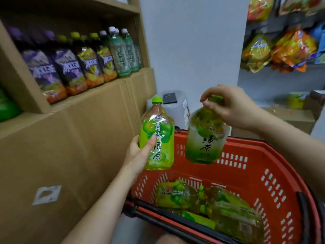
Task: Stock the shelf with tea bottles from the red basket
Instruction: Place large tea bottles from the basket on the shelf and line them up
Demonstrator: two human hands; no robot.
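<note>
Left hand [139, 154]: grip wrapped round the lower body of an upright lime-green tea bottle [157, 136], above the basket's left rim.
Right hand [230, 106]: grip pinching the cap of a paler green tea bottle [204, 138], hanging over the basket.
Red basket [274, 173]: slotted plastic, more bottles [211, 203] lying inside.
Shelf [98, 92]: cardboard-brown, bottle row reaching its right edge.

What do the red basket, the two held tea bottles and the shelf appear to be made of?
Red basket: likely moulded plastic, slotted walls. Tea bottles: clear glossy plastic; liquid shows through, highlights glint. Shelf: matte brown, cardboard-like; could be wood board.
</note>
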